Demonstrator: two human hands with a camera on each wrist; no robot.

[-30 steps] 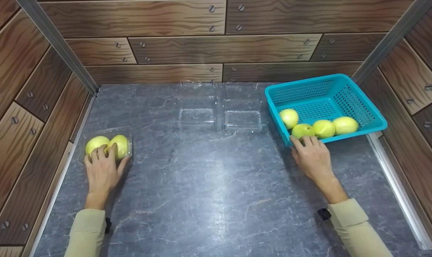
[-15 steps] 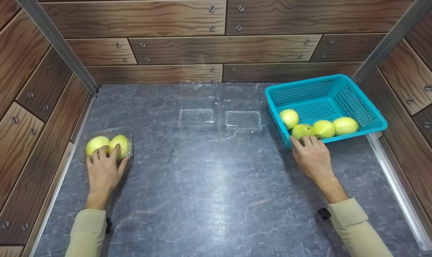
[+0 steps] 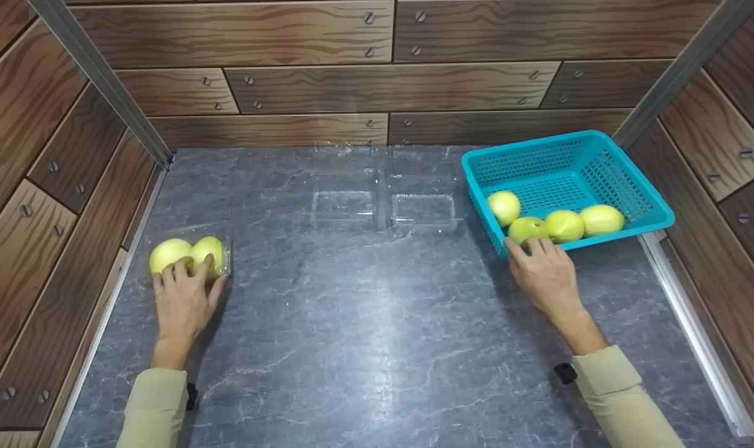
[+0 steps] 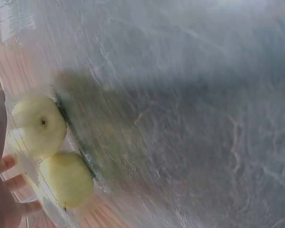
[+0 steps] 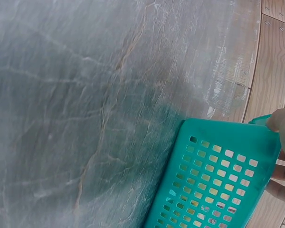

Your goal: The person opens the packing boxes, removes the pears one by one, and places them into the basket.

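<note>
At the left, two round yellow-green fruits, like apples or pears, sit side by side in a clear plastic container (image 3: 226, 252); one fruit (image 3: 171, 256) is left of the other fruit (image 4: 67, 179). My left hand (image 3: 182, 305) lies at the container's near side, fingertips over its near edge by the fruits and thumb by its right corner. At the right, my right hand (image 3: 546, 274) grips the near-left rim of a teal plastic basket (image 3: 654, 208), thumb toward the corner and fingers over the rim. Several similar fruits (image 3: 564, 225) line the basket's near and left sides.
Two more clear plastic containers (image 3: 423, 205) stand side by side at the back middle, left of the basket. Wood-patterned walls (image 3: 302, 87) and metal rails (image 3: 694, 336) bound the grey marbled table (image 3: 352, 323) at the back and sides.
My left hand has drawn slightly back toward me and to the right, its fingertips sliding off the fruits. The right hand and the basket have stayed in place.
</note>
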